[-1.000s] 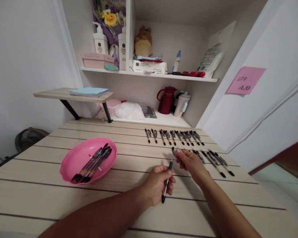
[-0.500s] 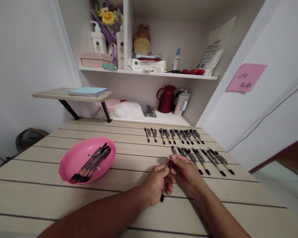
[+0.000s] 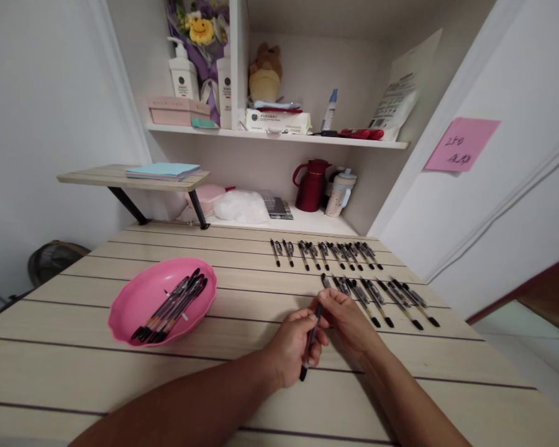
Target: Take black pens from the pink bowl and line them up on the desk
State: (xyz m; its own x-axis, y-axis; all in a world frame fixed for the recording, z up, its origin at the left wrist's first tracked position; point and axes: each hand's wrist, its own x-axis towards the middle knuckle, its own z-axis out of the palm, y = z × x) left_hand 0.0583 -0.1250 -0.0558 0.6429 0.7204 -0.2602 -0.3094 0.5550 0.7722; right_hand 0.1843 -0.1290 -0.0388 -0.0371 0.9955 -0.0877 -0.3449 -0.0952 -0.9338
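My left hand (image 3: 292, 349) is wrapped round a black pen (image 3: 309, 343) held nearly upright over the wooden table (image 3: 242, 385). My right hand (image 3: 347, 320) pinches the top end of that same pen. Just beyond my hands lies a near row of black pens (image 3: 382, 298), and behind it a far row of pens (image 3: 326, 253), all laid side by side. To the left stands a pink bowl (image 3: 135, 295) with several more pens (image 3: 170, 309) in it.
A low wooden shelf (image 3: 130, 177) with a blue booklet stands at the back left. The alcove behind holds a red jug (image 3: 311, 185), a white cup (image 3: 340, 194) and bottles on a white shelf. A pink note (image 3: 461, 144) sticks to the white door at right.
My right hand came back from the near row of pens and took hold of the top of the pen in my left hand. The view shifted slightly downward.
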